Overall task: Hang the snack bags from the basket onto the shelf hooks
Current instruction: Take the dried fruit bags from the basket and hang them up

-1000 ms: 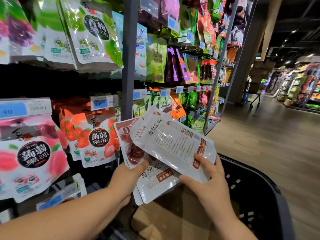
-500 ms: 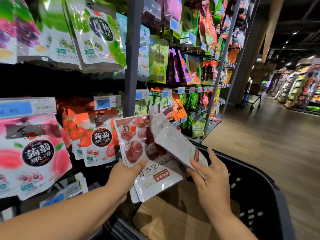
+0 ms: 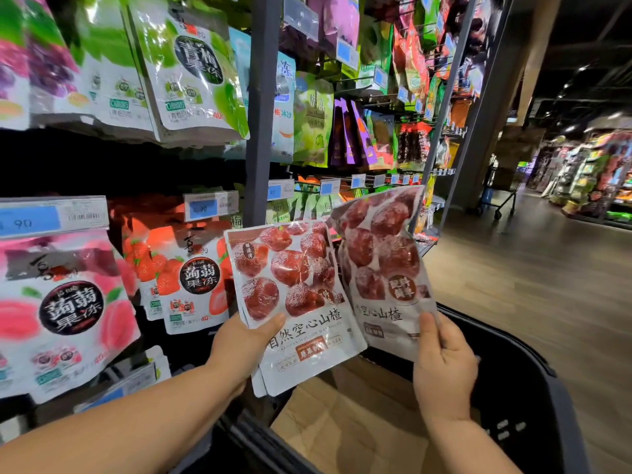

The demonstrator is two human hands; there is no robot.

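Head view: the left hand (image 3: pixel 246 343) is holding a stack of hawthorn snack bags (image 3: pixel 301 302) upright, thumb and fingers pinching the lower left corner. The right hand (image 3: pixel 444 367) is pinching a single snack bag (image 3: pixel 383 261) at its bottom edge, just beside the stack. Both are hovering above the black basket (image 3: pixel 533 388), which is holding cardboard (image 3: pixel 342 425). Jelly bags (image 3: pixel 191 278) are hanging on the shelf at left.

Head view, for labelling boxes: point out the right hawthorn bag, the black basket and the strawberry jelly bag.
right hawthorn bag (image 3: pixel 383 261), head view, middle of its front.
black basket (image 3: pixel 519 398), head view, inner wall.
strawberry jelly bag (image 3: pixel 200 277), head view, round black label.
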